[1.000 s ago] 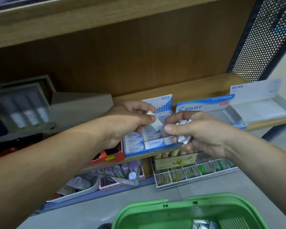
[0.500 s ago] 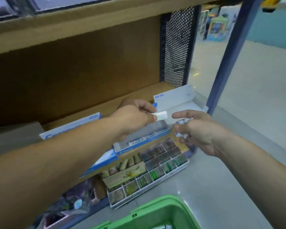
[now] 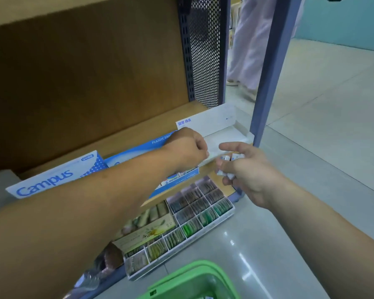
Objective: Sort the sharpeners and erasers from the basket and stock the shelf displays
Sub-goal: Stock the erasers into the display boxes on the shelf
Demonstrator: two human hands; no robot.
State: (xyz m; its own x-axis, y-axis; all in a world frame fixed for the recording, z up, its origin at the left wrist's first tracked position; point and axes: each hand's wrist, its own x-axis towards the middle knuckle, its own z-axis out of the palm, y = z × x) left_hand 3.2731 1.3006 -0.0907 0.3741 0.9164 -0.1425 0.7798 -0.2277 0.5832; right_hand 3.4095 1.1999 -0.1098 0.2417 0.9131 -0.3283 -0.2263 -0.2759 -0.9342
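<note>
White cardboard display box (image 3: 216,120) | left hand (image 3: 186,147) over it, fingers curled, contents hidden | right hand (image 3: 246,171) fingers clutch small wrapped erasers (image 3: 227,158) | risk: loose handful spills onto grey floor (image 3: 311,169)

White display box (image 3: 218,120) at right end of shelf (image 3: 138,130): top open, inside bare behind the left hand (image 3: 187,147), which covers its front lip. Blue post (image 3: 268,83) stands just beside its right front corner; perforated panel (image 3: 203,50) behind. Right hand (image 3: 246,169), gripping erasers (image 3: 227,158), fills the front approach.
</note>
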